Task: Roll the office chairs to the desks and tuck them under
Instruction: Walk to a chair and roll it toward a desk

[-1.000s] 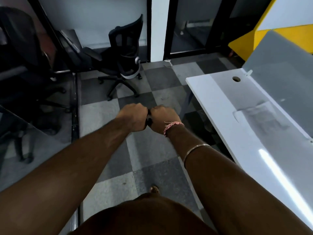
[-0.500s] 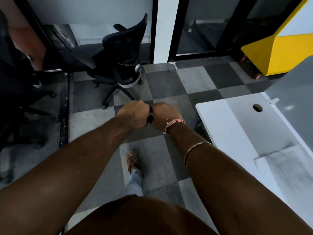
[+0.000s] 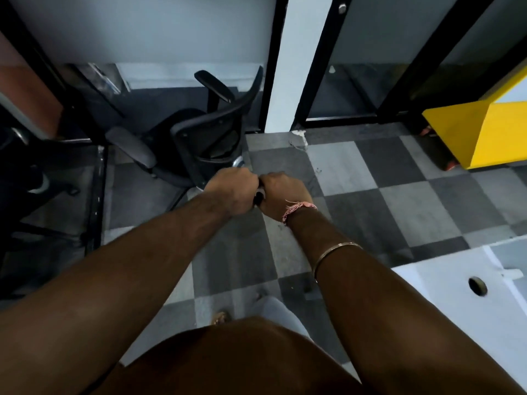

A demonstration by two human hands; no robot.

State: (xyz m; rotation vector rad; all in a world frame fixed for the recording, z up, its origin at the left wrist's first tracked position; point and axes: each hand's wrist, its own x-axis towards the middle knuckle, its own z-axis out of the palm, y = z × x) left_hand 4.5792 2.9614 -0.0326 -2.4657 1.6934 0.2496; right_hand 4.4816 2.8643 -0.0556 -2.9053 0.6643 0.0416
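Note:
A black mesh office chair (image 3: 205, 138) with armrests stands on the checkered floor against the back wall, just beyond my hands. My left hand (image 3: 231, 192) and my right hand (image 3: 282, 195) are held out together in front of me as fists. A small black object (image 3: 259, 197) shows between them, and both hands grip it. Neither hand touches the chair. The corner of a white desk (image 3: 445, 295) with a round cable hole lies at the lower right.
A second dark chair (image 3: 28, 178) stands at the far left behind a black floor rail (image 3: 98, 195). A white pillar (image 3: 296, 64) and black-framed glass panels close the back. A yellow block (image 3: 490, 132) sits at the right. Grey checkered carpet (image 3: 385, 189) lies between.
I have walked toward the black chair, which is now closer and just past my fists. The white desk has slid to the lower right corner. My hands stay joined.

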